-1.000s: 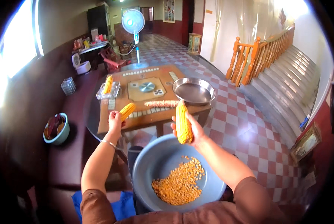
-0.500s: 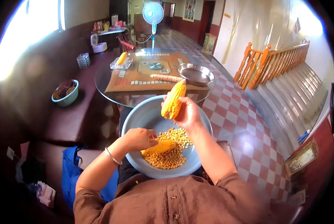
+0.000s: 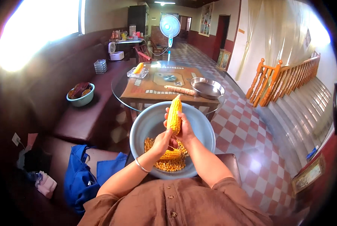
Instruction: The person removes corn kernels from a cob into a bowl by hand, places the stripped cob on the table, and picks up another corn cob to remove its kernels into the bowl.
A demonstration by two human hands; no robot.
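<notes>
- A person in a brown buttoned shirt holds a yellow ear of corn [image 3: 174, 116] above a wide blue-grey basin [image 3: 203, 132], its pointed tip angled up and away.
- The right hand [image 3: 184, 129] wraps around the ear from the right, fingers closed on it.
- The left hand [image 3: 163, 142], with a bracelet [image 3: 141, 164] at the wrist, is narrow, its thumb at the ear's lower end; whether it grips cannot be told.
- Below the hands, a second ear [image 3: 171, 154] lies in the basin on loose kernels [image 3: 171, 165].
- Beyond the basin, a stripped cob [image 3: 179, 90] rests on the patterned surface [image 3: 131, 92], just beside a round metal pan [image 3: 208, 89].
- Another yellow ear [image 3: 138, 68] sits in a clear dish [image 3: 132, 74] at the far left.
- A standing fan [image 3: 170, 26] rises behind.
</notes>
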